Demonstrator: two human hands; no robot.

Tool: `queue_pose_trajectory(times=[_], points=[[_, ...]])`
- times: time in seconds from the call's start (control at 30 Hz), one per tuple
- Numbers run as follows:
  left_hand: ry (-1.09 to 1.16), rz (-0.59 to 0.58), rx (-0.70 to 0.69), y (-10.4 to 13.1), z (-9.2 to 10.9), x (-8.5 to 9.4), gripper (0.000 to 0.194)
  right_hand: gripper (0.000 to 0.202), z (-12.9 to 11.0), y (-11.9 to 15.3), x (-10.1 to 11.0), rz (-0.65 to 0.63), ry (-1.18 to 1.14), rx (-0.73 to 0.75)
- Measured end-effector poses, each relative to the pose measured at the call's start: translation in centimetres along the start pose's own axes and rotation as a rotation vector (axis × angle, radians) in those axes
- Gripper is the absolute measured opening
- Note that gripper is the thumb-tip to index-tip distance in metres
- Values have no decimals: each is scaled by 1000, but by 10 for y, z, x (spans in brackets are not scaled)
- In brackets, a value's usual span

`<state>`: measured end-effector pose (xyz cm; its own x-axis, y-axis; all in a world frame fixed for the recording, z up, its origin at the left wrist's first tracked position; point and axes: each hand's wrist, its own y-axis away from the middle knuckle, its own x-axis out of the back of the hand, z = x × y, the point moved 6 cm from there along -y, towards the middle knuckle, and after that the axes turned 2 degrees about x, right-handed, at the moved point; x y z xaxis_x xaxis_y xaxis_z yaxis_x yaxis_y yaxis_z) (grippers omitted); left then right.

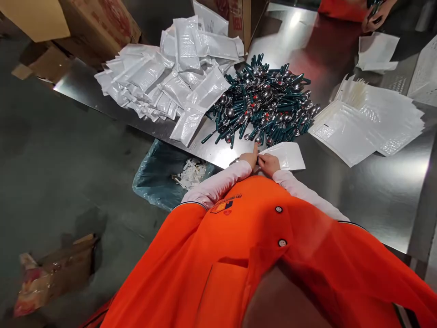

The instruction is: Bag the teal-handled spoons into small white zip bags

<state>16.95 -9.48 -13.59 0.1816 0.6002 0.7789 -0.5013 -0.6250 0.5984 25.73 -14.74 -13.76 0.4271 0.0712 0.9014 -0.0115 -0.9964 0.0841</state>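
Steel tabletop, near edge: left hand sits beside right hand, grips unclear, apparently picking spoons by a bubble mailer; next needs firm pinching.

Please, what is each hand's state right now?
Left hand: index finger extended; its hold cannot be told.
Right hand: fingers curled beside flat, rectangular white envelope; grip unclear.

Orange shirt, carton, white mailer: print too small or blurred to read.

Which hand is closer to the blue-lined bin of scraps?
Left: the left hand is on the side toward the bin; the right hand is farther off, past the left.
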Motion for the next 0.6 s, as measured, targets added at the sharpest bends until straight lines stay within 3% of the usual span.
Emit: queue_pose_trajectory(times=[0.1, 0.2, 0.33, 0.37, 0.43, 0.5, 0.53, 0.6], points=[[-31, -36, -137, 0, 6, 10, 54, 33, -13, 3, 12, -28, -19, 49], [-74, -19, -164, 7, 3, 26, 40, 24, -13, -5, 41, -170, -66, 75], [-142, 95, -180, 28, 7, 64, 43, 47, 8, -49, 102, -177, -81, 68], [-167, 133, -207, 33, 12, 75, 40, 46, 11, -61, 108, -252, -123, 65], [-232, 228, -275, 44, 23, 96, 33, 41, 8, -76, 103, -519, -255, 104], [-279, 312, -328, 53, 32, 111, 32, 36, -9, -79, 92, -694, -431, 203], [-287, 339, -334, 57, 34, 116, 32, 35, -20, -78, 88, -703, -524, 255], [-306, 362, -333, 66, 34, 123, 35, 34, -39, -78, 83, -557, -692, 309]])
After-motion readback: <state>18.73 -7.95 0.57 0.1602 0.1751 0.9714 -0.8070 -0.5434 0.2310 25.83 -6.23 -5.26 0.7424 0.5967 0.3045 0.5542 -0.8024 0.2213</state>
